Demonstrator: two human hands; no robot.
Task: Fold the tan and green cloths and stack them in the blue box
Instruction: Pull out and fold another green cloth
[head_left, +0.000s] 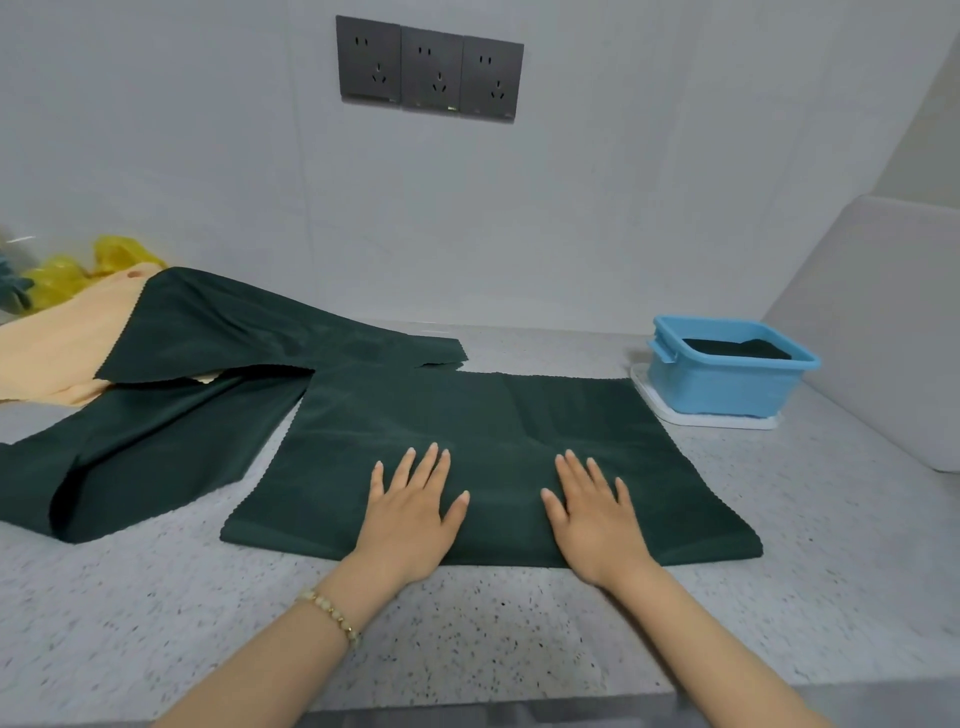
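Observation:
A dark green cloth (483, 431) lies flat on the speckled counter in front of me, folded along its near edge. My left hand (410, 514) and my right hand (597, 519) rest palm down on its near part, fingers spread, holding nothing. To the left, more green cloths (171, 395) lie loose and rumpled over a tan cloth (57, 348). At the right back stands the blue box (727, 387) with a folded dark green cloth (737, 348) inside.
The blue box sits on a white tray (670, 410). Yellow plastic bags (78, 270) lie at the far left by the wall. A white appliance (893, 322) fills the right side. Wall sockets (431, 67) hang above. The counter's front edge (519, 701) runs below my forearms.

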